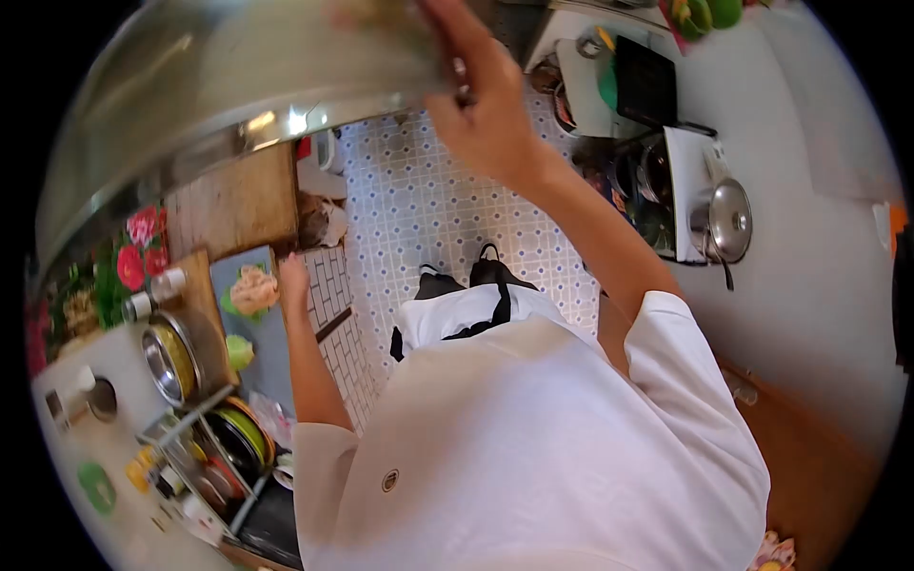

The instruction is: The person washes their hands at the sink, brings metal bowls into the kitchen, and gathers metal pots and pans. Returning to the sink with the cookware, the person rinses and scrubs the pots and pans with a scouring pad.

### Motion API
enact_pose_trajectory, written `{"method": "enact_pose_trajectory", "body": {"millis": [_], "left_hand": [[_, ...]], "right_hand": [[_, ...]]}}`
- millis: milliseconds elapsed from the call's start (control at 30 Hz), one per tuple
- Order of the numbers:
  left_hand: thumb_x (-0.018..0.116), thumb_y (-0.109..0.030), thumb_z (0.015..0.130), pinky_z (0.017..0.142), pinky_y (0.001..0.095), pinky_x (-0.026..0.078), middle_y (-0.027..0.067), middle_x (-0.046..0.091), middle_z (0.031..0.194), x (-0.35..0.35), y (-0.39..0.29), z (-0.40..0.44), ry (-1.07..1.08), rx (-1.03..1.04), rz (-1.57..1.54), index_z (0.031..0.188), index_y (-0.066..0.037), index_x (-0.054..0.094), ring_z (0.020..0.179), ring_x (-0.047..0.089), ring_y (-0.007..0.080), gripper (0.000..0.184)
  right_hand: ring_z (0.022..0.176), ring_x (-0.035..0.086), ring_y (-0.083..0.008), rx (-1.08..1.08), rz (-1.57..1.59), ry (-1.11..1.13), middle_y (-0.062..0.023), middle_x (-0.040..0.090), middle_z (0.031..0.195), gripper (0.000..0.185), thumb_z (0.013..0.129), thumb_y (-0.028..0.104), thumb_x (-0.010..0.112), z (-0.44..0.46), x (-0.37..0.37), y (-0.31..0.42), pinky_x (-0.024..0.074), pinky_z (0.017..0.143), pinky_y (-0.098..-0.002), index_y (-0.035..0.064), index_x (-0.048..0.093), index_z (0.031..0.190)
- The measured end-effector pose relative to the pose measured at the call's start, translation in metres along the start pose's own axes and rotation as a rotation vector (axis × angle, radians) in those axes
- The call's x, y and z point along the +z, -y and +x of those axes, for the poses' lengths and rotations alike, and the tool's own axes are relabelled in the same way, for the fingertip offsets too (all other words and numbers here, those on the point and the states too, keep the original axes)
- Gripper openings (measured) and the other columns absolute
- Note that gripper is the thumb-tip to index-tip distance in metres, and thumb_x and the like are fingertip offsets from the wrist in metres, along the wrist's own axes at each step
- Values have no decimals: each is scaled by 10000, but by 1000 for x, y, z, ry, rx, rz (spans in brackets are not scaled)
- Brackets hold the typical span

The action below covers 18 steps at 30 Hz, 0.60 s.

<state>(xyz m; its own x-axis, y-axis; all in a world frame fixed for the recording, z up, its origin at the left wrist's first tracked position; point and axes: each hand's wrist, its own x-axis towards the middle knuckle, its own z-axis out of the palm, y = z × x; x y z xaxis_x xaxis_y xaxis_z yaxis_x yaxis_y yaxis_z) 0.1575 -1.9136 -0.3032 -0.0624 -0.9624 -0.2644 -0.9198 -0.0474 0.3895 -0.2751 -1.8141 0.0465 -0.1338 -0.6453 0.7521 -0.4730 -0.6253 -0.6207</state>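
My right hand (490, 124) is raised close to the camera, its fingers closed at the right end of a large, curved, silvery metal piece (276, 71) with a bright rim. This piece fills the upper left of the head view, cut off by the frame, and its kind is unclear. Lower at the left, my left hand (295, 278) looks bunched at the edge of a grey-blue board (271, 319); its fingers are mostly hidden. Beside it on the board lies a pale pinkish heap of food (254, 289) on a green leaf. A second light-green leafy piece (239, 352) lies nearer my body.
Metal bowls (173, 357) and a rack (190, 414) with plates stand at the left, near red flowers (133, 262). Beyond the board is a wooden surface (233, 200). At the right are a lidded pan (728, 221) and a shelf (657, 190). Patterned floor (409, 181) lies between.
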Motion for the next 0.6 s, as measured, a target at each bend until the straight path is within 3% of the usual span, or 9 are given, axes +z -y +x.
{"method": "enact_pose_trajectory", "body": {"millis": [67, 133, 167, 267, 300, 333, 367, 433, 600], "left_hand": [[404, -150, 835, 705, 471, 419, 278, 568, 877, 2, 44, -43, 63, -1, 300, 864, 52, 584, 818, 535, 431, 272], [413, -125, 818, 726, 461, 422, 273, 568, 888, 7, 80, -91, 45, -96, 248, 872, 51, 583, 841, 536, 421, 250], [422, -101, 802, 748, 451, 425, 267, 568, 899, 8, 97, -117, 36, -155, 202, 881, 49, 581, 864, 537, 411, 232], [407, -158, 824, 646, 460, 434, 250, 585, 764, 21, 136, -191, -135, -170, 182, 770, 38, 587, 746, 565, 412, 272], [407, -158, 824, 646, 460, 434, 250, 585, 764, 26, 148, -209, -139, -196, 167, 770, 38, 587, 746, 565, 412, 272], [424, -140, 815, 710, 436, 432, 249, 584, 817, 31, 165, -226, 76, -299, 281, 844, 29, 589, 807, 557, 402, 238], [441, -123, 805, 774, 413, 431, 248, 583, 871, 35, 180, -242, 295, -389, 388, 917, 20, 591, 867, 548, 393, 235], [462, -220, 814, 864, 450, 388, 235, 524, 1090, 45, 200, -283, 281, -409, 305, 1100, -28, 528, 1025, 495, 369, 351], [465, -259, 813, 905, 491, 329, 213, 445, 1187, 43, 186, -366, 127, -665, 168, 1168, -51, 467, 1103, 424, 361, 411]], "right_hand": [[1171, 400, -264, -5, 77, 23, -153, 403, 1277, 702, 647, -16, 608, -3, 4, 0, 317, 947, -315, 21, 331, 1292], [1051, 472, -200, 29, 72, 8, -120, 418, 1271, 685, 705, 41, 652, -12, 22, 1, 424, 719, -237, 57, 321, 1304], [1107, 453, -273, -19, 97, 23, -165, 438, 1236, 554, 758, -51, 506, -11, 35, 2, 349, 921, -334, 22, 338, 1282], [1101, 473, -281, 26, 272, 64, -118, 462, 1212, 693, 596, -34, 637, -25, 91, 18, 444, 894, -356, 102, 412, 1237], [1101, 474, -285, -12, 253, 111, -123, 433, 1240, 689, 623, -64, 591, -29, 111, 30, 441, 902, -363, 122, 386, 1254], [1101, 472, -298, 151, 407, 276, -121, 411, 1260, 696, 636, -85, 541, -37, 127, 49, 437, 909, -357, 135, 361, 1271], [1104, 469, -305, 31, 412, 286, -120, 407, 1268, 653, 664, -52, 546, -47, 151, 55, 442, 904, -359, 134, 375, 1265], [1079, 488, -315, 12, 533, 400, -149, 423, 1249, 625, 706, -1, 551, -75, 187, 86, 454, 880, -363, 202, 388, 1273], [1089, 466, -343, 54, 747, 744, -175, 414, 1259, 469, 801, 71, 519, -127, 238, 137, 405, 897, -336, 202, 443, 1245]]}}
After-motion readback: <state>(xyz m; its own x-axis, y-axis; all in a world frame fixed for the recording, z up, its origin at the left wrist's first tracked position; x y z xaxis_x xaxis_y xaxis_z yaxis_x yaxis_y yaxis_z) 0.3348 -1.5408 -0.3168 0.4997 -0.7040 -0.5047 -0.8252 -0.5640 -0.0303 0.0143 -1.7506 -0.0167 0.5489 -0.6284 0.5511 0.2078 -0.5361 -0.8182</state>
